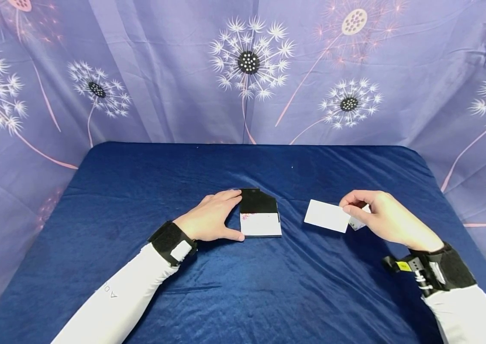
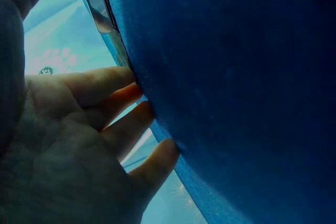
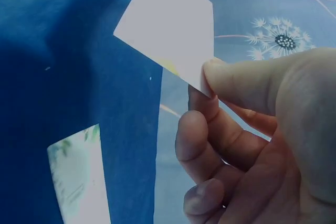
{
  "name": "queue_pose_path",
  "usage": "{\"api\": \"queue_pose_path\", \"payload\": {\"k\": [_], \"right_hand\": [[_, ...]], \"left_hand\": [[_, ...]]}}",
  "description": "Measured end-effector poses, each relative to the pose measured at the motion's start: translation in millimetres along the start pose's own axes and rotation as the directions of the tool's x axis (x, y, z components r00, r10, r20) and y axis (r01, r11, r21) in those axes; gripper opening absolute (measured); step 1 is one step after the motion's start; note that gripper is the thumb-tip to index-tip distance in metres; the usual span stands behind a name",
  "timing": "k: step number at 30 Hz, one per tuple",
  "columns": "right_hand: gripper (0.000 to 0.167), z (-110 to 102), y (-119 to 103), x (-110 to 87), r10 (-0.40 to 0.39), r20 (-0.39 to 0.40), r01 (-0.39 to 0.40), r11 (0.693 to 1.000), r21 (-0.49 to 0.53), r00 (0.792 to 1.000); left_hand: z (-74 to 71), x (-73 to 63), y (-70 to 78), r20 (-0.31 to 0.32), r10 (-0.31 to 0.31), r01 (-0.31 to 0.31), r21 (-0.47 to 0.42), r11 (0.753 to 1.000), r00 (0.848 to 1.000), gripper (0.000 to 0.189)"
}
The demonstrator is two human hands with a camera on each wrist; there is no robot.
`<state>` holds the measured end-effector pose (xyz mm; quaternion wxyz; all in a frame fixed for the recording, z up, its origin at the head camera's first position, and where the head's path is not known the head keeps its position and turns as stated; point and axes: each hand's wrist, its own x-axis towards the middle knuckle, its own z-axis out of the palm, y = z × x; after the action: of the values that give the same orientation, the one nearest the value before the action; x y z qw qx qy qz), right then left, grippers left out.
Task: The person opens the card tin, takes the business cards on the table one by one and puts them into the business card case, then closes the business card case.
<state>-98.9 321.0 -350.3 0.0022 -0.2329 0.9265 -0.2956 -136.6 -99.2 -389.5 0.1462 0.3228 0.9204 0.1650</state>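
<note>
Right of the middle, my right hand (image 1: 382,215) pinches a blank white card (image 1: 325,216) by its corner, between thumb and fingers. The right wrist view shows the same card raised at a tilt above the cloth. Partly behind that hand, another white card (image 1: 359,222) with a printed pattern lies on the table. My left hand (image 1: 210,217) rests along the left side of a flat black card holder (image 1: 256,201), fingers and thumb spread at its edge. White cards (image 1: 264,225) with a pink print at one corner lie in the holder's near half.
A dark blue cloth (image 1: 243,286) with shallow wrinkles covers the table. Behind it and at both sides hangs a purple curtain (image 1: 174,71) with a dandelion print. Both wrists wear black straps (image 1: 171,242).
</note>
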Motion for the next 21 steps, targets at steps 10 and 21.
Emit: {"api": "queue_pose_path", "payload": {"k": [10,21], "right_hand": [[0.012,4,-7,29.3,-0.064,-0.01,0.064,0.998,0.014,0.998],[0.011,18,-16,61.0,-0.111,-0.002,0.111,0.993,0.05,0.994]], "left_hand": [[-1.1,1.1,0.4,-0.004,0.005,-0.005,0.001,1.0,1.0,0.105],[1.0,1.2,-1.1,-0.005,0.007,-0.007,0.006,1.0,1.0,0.105]]}}
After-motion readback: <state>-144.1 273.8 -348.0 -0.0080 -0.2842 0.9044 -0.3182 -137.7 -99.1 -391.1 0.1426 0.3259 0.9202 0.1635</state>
